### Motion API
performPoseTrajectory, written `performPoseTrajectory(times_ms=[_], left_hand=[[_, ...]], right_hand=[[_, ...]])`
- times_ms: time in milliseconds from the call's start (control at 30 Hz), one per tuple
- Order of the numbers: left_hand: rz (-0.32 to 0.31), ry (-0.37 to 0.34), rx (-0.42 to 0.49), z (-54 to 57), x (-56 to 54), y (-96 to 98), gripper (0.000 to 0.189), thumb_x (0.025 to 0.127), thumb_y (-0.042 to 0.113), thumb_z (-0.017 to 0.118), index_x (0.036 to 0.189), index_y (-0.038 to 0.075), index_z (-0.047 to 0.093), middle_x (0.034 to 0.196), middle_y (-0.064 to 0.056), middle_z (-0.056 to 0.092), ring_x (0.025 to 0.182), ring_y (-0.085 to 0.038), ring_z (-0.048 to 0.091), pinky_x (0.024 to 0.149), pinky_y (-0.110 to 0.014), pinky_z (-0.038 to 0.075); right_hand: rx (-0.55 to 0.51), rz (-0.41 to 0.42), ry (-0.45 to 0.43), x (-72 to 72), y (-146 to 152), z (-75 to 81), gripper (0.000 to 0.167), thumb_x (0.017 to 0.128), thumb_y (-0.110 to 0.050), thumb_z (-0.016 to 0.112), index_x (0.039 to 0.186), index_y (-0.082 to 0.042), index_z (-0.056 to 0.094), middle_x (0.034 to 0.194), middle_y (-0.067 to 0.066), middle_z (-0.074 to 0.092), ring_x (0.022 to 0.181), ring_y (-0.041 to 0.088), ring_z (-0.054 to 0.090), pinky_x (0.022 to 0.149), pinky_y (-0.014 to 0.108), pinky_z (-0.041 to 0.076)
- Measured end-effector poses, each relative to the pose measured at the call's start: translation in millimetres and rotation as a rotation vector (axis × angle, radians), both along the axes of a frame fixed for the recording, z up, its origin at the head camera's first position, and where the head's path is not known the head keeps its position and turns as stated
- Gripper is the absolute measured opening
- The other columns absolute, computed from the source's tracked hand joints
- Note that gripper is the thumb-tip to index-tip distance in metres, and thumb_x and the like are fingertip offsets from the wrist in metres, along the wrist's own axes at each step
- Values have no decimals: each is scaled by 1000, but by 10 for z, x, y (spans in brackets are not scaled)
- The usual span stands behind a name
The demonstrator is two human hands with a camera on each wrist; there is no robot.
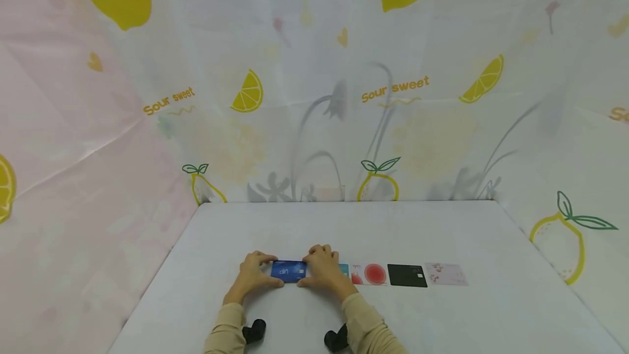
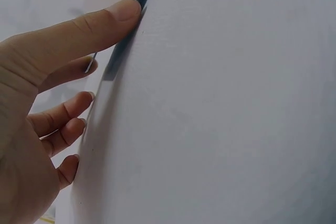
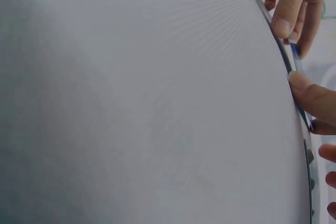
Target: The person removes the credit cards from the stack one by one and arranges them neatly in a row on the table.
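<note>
A blue card (image 1: 288,271) marked VIP lies between my two hands in the head view, its lettering upside down. My left hand (image 1: 251,275) pinches its left end, thumb on the near edge and index finger on the far edge. At the right end my right hand (image 1: 324,271) grips it the same way. In the left wrist view the card appears edge-on and tilted between thumb and fingers (image 2: 89,65). Just beside the right hand, a teal card (image 1: 344,270) is mostly covered by that hand.
To the right a row continues with a white card with a red circle (image 1: 374,274), a black VIP card (image 1: 407,276) and a pale flowered card (image 1: 446,274). All lie on the white table (image 1: 393,321). A lemon-print cloth (image 1: 304,141) hangs behind.
</note>
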State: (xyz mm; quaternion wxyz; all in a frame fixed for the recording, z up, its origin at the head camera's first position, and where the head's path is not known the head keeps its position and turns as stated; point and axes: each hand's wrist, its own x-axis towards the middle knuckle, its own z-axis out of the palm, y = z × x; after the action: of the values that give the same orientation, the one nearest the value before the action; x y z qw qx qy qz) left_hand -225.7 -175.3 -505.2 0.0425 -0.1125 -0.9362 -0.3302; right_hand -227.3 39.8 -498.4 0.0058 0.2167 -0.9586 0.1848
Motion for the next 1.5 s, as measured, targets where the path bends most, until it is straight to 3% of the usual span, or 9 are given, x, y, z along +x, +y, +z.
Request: performPoseTrajectory(times_ms=[233,567,1200,1500], left_hand=[[-4,-36,9,-9,8,72,56,54,26,91,102,6,71,92,-7,57,91,-27,50,80,-55,34],[-9,-28,-2,-39,-3,155,56,53,27,91,102,7,71,92,-8,57,91,-28,50,80,-54,33],[-10,-57,-29,-12,-31,162,57,54,27,91,105,9,71,96,-9,55,95,-30,47,83,-53,31],[-12,-49,-36,-54,-7,159,56,58,28,89,106,9,71,100,-11,55,98,-31,47,83,-52,32]], right_hand=[[-14,-5,-30,31,91,-7,58,72,-47,77,118,-13,67,124,8,52,111,30,39,85,46,31],[-7,-12,-38,45,198,-12,56,73,-46,76,118,-16,68,128,7,52,115,31,39,86,48,31],[-35,-33,-43,89,266,35,50,77,-43,74,119,-16,67,129,8,52,116,34,38,86,50,30],[-52,-30,-41,122,279,45,49,77,-41,75,118,-15,68,128,9,53,115,34,39,84,50,30]])
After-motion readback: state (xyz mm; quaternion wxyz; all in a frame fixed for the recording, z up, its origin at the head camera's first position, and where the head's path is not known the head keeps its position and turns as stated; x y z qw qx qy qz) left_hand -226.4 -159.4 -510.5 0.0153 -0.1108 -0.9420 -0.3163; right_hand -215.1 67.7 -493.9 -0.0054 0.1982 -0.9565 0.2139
